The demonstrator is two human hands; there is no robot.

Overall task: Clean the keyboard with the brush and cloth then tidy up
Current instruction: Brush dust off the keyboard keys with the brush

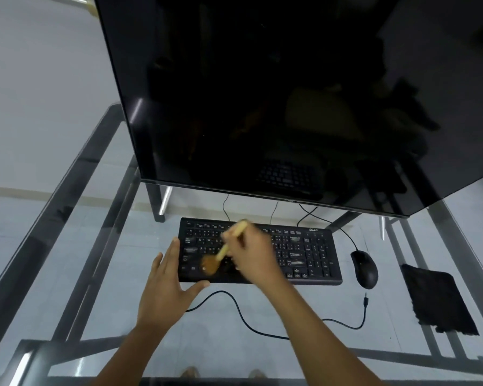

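Plainly one keyboard (304, 252), one brush (223, 250) in right-hand fingers (251, 246), left fingers (168, 260) spread, one cloth (435, 296).

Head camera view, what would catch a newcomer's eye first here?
The big dark monitor fills the upper half, standing on a glass desk. Below it, the right hand sweeps a tan brush over the left part of the black keyboard, while the left hand steadies its left end. A black cloth lies far right, beyond the mouse.
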